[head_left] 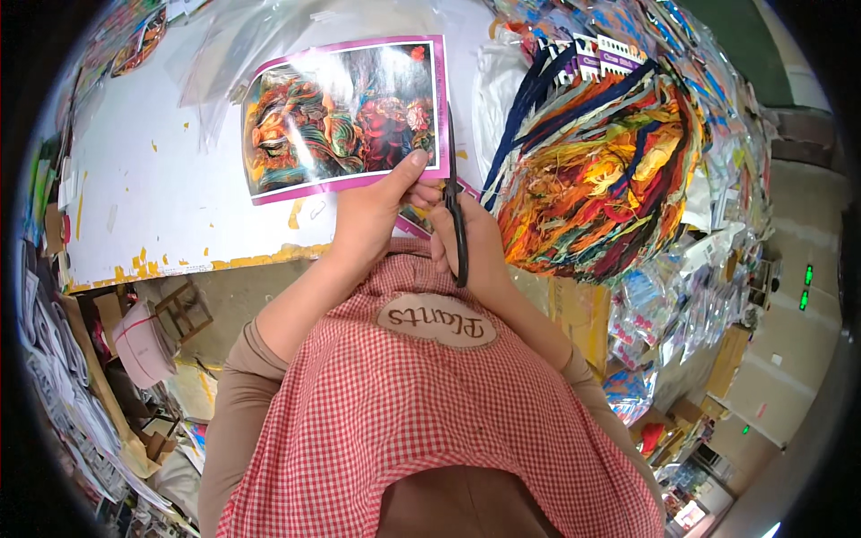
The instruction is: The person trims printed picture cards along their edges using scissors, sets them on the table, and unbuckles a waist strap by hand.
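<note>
A glossy printed picture sheet (309, 125) with a purple-pink border is held up over the white table. My left hand (377, 202) pinches its lower right corner, thumb on top. In my right hand (477, 242) is a pair of black-handled scissors (459, 229), its blades pointing away from me along the sheet's right border. Both hands are close together at the table's near edge. Beneath them lies another purple-edged sheet (414, 221), mostly covered. Whether the blades touch the paper is hard to tell.
Right of my hands lies a big bundle of multicoloured thread skeins (596, 170) with white and purple cards (601, 58). Clear plastic packets (664, 296) are heaped beyond it. Plastic bags (238, 63) lie at the back of the white table (143, 188). A pink bin (146, 345) stands lower left.
</note>
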Demonstrator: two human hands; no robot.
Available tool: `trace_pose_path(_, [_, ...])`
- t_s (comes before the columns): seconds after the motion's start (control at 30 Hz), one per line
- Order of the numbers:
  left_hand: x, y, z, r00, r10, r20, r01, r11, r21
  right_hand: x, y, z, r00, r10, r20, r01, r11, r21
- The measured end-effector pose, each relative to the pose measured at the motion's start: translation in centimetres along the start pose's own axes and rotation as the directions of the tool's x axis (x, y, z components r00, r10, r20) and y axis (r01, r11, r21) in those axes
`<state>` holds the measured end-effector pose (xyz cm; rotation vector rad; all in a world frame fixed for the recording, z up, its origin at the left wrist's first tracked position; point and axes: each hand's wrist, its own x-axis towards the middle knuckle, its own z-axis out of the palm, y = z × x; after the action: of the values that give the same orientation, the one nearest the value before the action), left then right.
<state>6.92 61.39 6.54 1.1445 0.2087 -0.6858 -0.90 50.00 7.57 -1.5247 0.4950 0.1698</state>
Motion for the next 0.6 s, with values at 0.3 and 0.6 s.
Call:
trace_pose_path(0.3, [0.3,-1.3,-0.2,0.999,0.020,0.039,-0.022,0.999,0.047,0.5,0.5,-0.4,0.998,0.040,-0.044,-0.043,0.997,-0.067])
trace_pose_path(0.6, [0.2,-2.3,-0.2,0.996,0.033,0.081,-0.043,0.991,0.123,0.6,2.1,-1.0,0.998,0.038,-0.052,-0.037,0.999,0.019])
